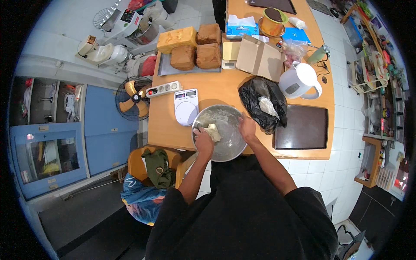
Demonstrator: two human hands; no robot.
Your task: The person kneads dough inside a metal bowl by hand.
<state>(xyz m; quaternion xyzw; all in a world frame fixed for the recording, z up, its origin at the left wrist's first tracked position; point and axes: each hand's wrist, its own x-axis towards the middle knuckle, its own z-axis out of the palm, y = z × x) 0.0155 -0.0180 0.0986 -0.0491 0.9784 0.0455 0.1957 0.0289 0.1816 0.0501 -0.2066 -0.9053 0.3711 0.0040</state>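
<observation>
A wide metal mixing bowl [229,145] sits at the front edge of the table, close to my body. Inside it, toward the left wall, lies a pale lump of dough [212,131], and whitish smears coat the metal. My left hand [203,141] reaches over the bowl's left side with its fingers closed on the dough. At the right rim my right hand [247,127] grips the bowl, thumb and fingers around the edge. Just beyond the bowl to the left is a white kitchen scale [186,108] with nothing on its plate.
Right of the bowl lie a black plastic bag [251,97] and a dark baking tray [301,128], with a white kettle [300,81] behind. Bread loaves [182,57] fill a tray at the back left, near a power strip [167,89]. A fan [136,98] stands left; a chair [135,162] holds clothes.
</observation>
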